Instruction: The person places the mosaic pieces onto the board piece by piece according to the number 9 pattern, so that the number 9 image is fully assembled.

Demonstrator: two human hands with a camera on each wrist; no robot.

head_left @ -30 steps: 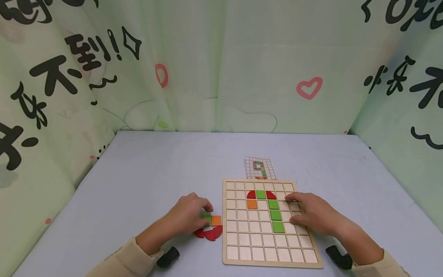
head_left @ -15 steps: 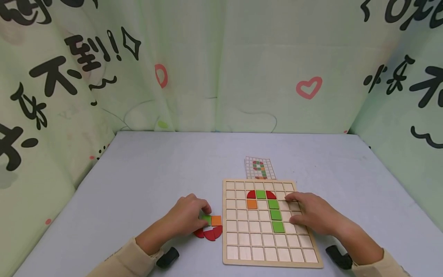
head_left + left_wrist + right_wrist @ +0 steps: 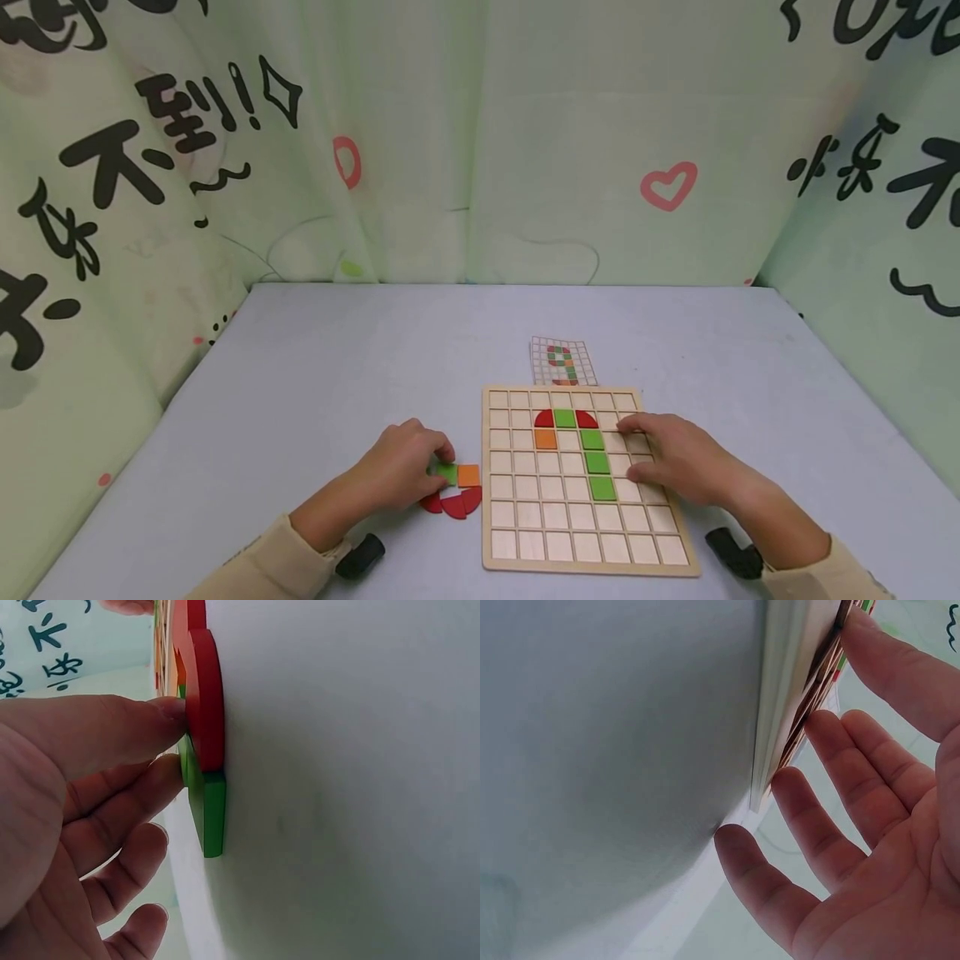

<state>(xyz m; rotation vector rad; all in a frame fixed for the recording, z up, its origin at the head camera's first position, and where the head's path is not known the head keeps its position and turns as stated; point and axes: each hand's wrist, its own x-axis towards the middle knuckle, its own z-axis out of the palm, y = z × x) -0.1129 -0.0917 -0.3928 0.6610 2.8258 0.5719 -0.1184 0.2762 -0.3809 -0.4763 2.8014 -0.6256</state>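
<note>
My left hand (image 3: 405, 467) rests beside a small group of flat tiles left of the grid board (image 3: 592, 570). Among them are a green square (image 3: 448, 474), an orange square (image 3: 468, 476) and red rounded pieces (image 3: 454, 507). In the left wrist view, its thumb touches a red piece (image 3: 210, 712) and a fingertip touches the green tile (image 3: 215, 817); both lie on the table. My right hand (image 3: 678, 461) rests with spread fingers on the board's right side. On the board, red, green and orange tiles form a hook shape.
Behind the board lies a card (image 3: 542, 358) printed with a coloured grid pattern, its near edge against the board. A white table (image 3: 360, 350) spreads around, with a printed curtain (image 3: 420, 150) behind and at both sides. Black straps (image 3: 362, 556) sit at both wrists.
Hands, tiles and board hold their places. Only a slight shift of the head view shows.
</note>
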